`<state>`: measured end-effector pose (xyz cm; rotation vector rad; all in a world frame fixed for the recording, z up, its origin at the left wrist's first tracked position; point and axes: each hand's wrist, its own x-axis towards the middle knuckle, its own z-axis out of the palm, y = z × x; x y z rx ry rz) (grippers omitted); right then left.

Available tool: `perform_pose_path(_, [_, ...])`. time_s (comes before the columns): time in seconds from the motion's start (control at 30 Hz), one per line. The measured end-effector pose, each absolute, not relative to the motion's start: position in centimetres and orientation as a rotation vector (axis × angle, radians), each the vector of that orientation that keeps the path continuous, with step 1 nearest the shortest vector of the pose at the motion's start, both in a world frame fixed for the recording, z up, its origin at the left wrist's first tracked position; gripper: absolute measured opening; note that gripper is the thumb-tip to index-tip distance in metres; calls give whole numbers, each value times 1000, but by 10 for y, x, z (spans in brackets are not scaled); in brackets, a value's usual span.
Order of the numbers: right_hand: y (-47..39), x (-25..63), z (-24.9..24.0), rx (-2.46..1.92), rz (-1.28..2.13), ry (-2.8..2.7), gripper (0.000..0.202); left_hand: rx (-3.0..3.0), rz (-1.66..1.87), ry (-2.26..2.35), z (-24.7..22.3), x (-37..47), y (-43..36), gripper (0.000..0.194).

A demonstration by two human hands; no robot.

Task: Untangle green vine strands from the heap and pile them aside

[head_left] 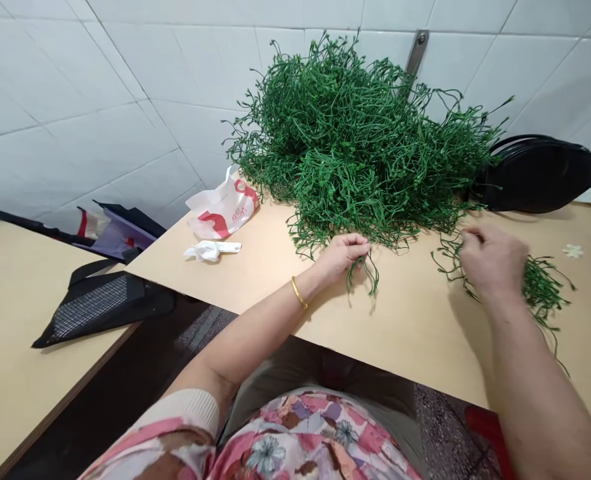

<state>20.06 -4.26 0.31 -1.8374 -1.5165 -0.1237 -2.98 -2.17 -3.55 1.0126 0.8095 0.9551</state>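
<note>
In the head view, your left hand [344, 257] sits over the table [400, 333], thumb and forefinger closed together on a few green strands [374, 279] whose ends hang down below your fingers. Your right hand [495, 260] is curled nearly into a fist; its fingertips are turned away from the camera, so I cannot tell whether they pinch anything. Some stray stems [442, 267] lie just beside it, on the side towards your left hand.

The bulk of the green is in front of you: a big tangled pile [370, 147] on the table, heaped against the wall [175, 60]. Its near fringe reaches almost to your left hand. A much smaller heap [544, 287] lies to the right, partly hidden behind your right hand and forearm.

As for progress, I would judge that you are at an early stage: only a few strands are in your left hand and the smaller heap is slight, while the pile holds far more. Whether that heap is finished work or just set aside, this view does not tell.

Well to the left lie a wrapper [224, 210] and a crumpled tissue [208, 251]; a black bag [540, 173] stands to the right of the pile.
</note>
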Motion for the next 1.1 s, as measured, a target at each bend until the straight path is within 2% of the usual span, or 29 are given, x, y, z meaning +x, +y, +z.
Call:
perform_pose_path(0.13, [-49, 254, 23, -2085, -260, -1533, 25, 940, 965, 811, -37, -32, -13, 11])
perform_pose_path(0.27, [-48, 284, 0, -2216, -278, -1479, 23, 916, 948, 813, -33, -30, -19, 14])
perform_pose_path(0.37, [-53, 279, -15, -2113, -392, -1469, 24, 921, 932, 808, -32, -29, -22, 16])
perform_pose_path(0.5, [-62, 242, -10, -2076, -477, -1556, 21, 990, 948, 820, -33, -28, -22, 13])
perform_pose_path(0.57, [-64, 216, -6, -1977, -325, -1646, 21, 1001, 952, 841, -33, -28, -22, 13])
perform_pose_path(0.77, [-59, 138, -14, -1444, 811, -1709, 21, 1029, 935, 805, -36, -28, -22, 13])
perform_pose_path(0.83, [-54, 125, -22, -1354, 1032, -1671, 21, 1035, 933, 775, -37, -28, -22, 15])
perform_pose_path(0.93, [-48, 124, -30, -1329, 1138, -1555, 20, 1039, 917, 764, -36, -30, -22, 13])
perform_pose_path(1.1, [-43, 138, -34, -1375, 1125, -1470, 25, 1030, 818, 854, -29, -33, -21, 3])
